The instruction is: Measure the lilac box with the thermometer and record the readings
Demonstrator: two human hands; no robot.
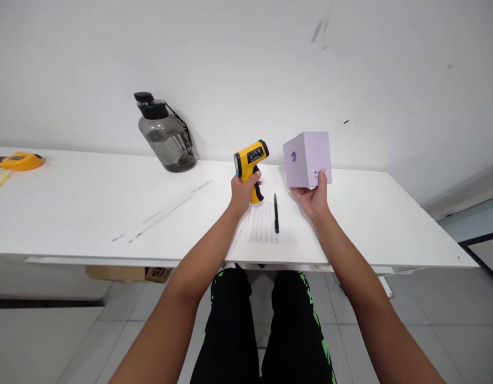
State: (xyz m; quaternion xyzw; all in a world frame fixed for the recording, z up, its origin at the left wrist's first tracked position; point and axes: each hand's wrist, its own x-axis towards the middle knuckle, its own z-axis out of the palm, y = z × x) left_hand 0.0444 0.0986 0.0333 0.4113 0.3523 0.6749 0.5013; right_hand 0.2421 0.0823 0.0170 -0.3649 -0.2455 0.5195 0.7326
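Note:
My left hand [242, 191] is closed round the grip of a yellow and black infrared thermometer [251, 156], held above the white table. In my right hand [313, 198] is a lilac box [317, 154], gripped at its lower front with the thumb on the near face and fingers beneath. A dark horse-head mark shows on the box's left face. Between my hands a black pen [276, 213] lies along the right side of a sheet of paper [263, 226] covered in small writing. The thermometer's handle hides the top of the sheet.
A large grey water bottle [166, 136] with a black lid stands against the wall, left of my hands. Farther left lies a yellow-orange tool [21, 161]. The table's front edge [142, 259] runs just before my legs; a cardboard box [118, 273] is below it.

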